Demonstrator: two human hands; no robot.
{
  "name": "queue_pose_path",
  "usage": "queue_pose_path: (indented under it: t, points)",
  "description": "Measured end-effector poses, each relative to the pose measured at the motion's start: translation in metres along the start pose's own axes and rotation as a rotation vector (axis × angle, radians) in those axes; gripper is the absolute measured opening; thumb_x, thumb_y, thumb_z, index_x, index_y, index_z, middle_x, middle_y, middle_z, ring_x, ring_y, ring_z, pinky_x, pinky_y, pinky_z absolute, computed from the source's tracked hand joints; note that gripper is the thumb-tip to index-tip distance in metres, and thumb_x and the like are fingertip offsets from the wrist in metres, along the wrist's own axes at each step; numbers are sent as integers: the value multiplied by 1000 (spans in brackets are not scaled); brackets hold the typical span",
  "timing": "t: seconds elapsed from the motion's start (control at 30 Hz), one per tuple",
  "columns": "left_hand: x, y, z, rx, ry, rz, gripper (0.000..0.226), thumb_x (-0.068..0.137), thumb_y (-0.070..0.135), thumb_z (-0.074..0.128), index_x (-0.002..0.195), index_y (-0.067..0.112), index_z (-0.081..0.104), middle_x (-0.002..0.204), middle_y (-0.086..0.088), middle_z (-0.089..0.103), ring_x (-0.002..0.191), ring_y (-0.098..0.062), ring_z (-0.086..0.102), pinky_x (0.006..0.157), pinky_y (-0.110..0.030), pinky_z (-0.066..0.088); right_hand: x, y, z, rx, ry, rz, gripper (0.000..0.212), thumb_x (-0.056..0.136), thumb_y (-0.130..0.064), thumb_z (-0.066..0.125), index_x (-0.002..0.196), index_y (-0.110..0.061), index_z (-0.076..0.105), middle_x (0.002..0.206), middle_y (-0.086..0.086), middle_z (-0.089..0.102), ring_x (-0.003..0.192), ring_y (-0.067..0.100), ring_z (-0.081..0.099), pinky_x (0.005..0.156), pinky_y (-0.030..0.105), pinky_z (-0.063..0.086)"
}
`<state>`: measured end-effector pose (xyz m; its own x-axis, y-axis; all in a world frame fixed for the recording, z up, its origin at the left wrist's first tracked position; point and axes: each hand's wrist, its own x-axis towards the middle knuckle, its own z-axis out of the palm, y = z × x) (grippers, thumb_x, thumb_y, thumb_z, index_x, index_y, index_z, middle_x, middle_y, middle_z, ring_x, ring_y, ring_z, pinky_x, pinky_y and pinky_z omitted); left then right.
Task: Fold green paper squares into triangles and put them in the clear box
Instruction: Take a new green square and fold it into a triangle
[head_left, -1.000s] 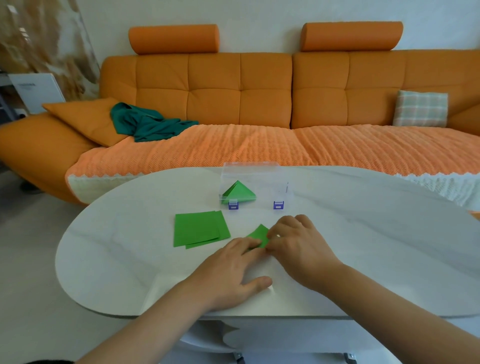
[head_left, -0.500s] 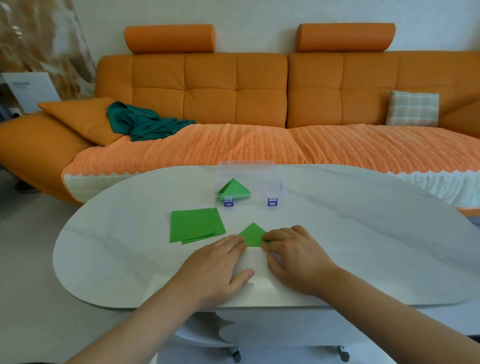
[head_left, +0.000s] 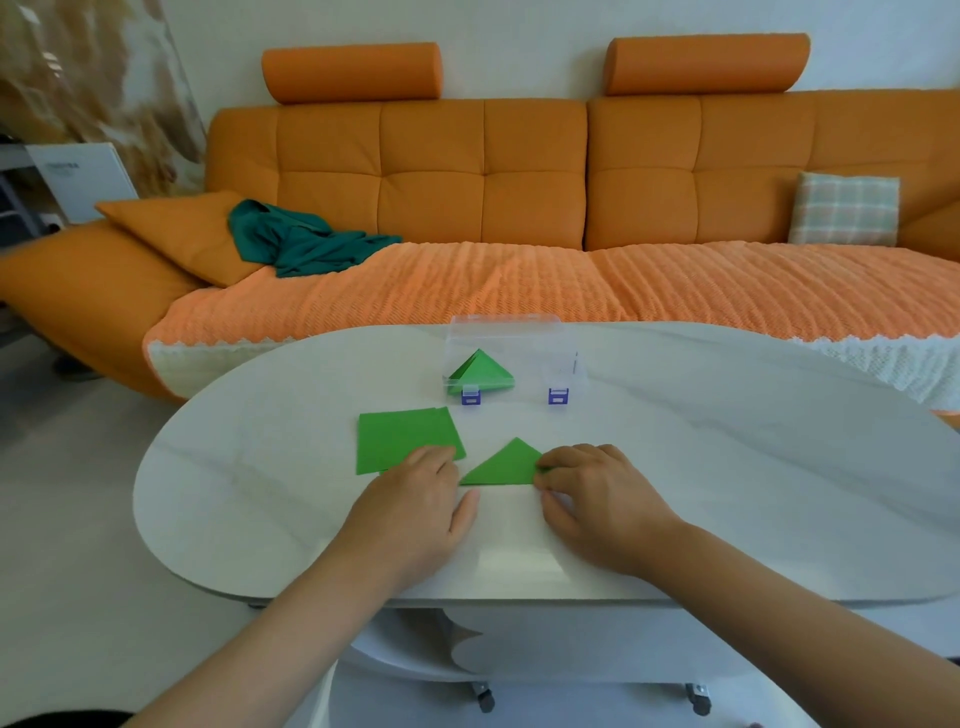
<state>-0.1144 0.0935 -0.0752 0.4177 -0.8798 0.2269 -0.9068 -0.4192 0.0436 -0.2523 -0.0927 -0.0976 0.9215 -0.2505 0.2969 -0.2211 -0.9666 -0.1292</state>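
Head | left grip (head_left: 415, 499) flat, touching green squares (head_left: 400, 436) | right grip (head_left: 597, 493) pinches folded triangle (head_left: 504, 465)

Both bare forearms come in from the bottom edge and reach forward over the near rim of the bench (head_left: 727, 467), the left one from the lower left, the right one from the lower right, leaning toward each other. The left grip (head_left: 415, 499) lies palm down with straight fingers close together, the fingertips on the near right corner of the green paper squares (head_left: 400, 436), the thumb spread to the right, flat on the bench. The right grip (head_left: 597, 499) has its knuckles up and its fingers curled, and it pinches the right corner of the green triangle (head_left: 504, 465).
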Motion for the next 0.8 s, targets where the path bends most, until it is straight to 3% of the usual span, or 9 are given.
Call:
queue_pose_path:
  t: [0.03, 0.1, 0.17, 0.37, 0.57, 0.8]
  points:
    - [2, 2, -1, -40, 40, 39, 62, 97, 47, 27, 134, 7, 56, 147, -6, 49, 137, -19, 44, 113, -26, 33, 1, -1, 1, 3, -2, -2, 35, 88, -34, 42, 96, -27, 75, 115, -6, 68, 97, 20, 64, 83, 37, 47]
    - [6, 7, 0, -126, -5, 129, 58, 102, 45, 33, 149, 11, 39, 159, 1, 30, 148, -11, 24, 116, -12, 2, 4, -5, 4, 5, -10, -9, 35, 87, -35, 42, 97, -27, 75, 114, -6, 69, 95, 21, 64, 82, 37, 48]
    - [9, 14, 9, -194, -116, 156, 60, 103, 47, 35, 154, 18, 30, 163, 8, 20, 148, -2, 11, 110, -7, -8, 6, -10, 5, 5, -19, -19, 36, 87, -36, 42, 100, -28, 75, 111, -6, 69, 94, 21, 64, 81, 38, 49]
    - [10, 17, 23, -248, -164, 109, 61, 100, 54, 38, 152, 23, 34, 160, 13, 25, 145, 0, 18, 114, -12, 7, 4, -9, 2, -53, -64, -27, 46, 88, -41, 32, 112, -31, 71, 115, -5, 67, 101, 21, 61, 85, 39, 47]
    - [12, 19, 23, -170, -194, 119, 73, 87, 72, 25, 147, 32, 37, 155, 13, 27, 141, -7, 25, 116, -29, 27, -5, 0, -4, -148, -13, 20, 39, 88, -37, 39, 95, -33, 77, 107, -6, 72, 91, 21, 65, 77, 38, 48]
    - [18, 21, 18, -162, -184, 110, 75, 80, 76, 19, 141, 38, 42, 144, 16, 35, 134, -7, 32, 107, -31, 37, -18, 13, -18, -129, -33, 150, 38, 92, -38, 39, 105, -33, 75, 116, -10, 67, 105, 19, 58, 89, 36, 42]
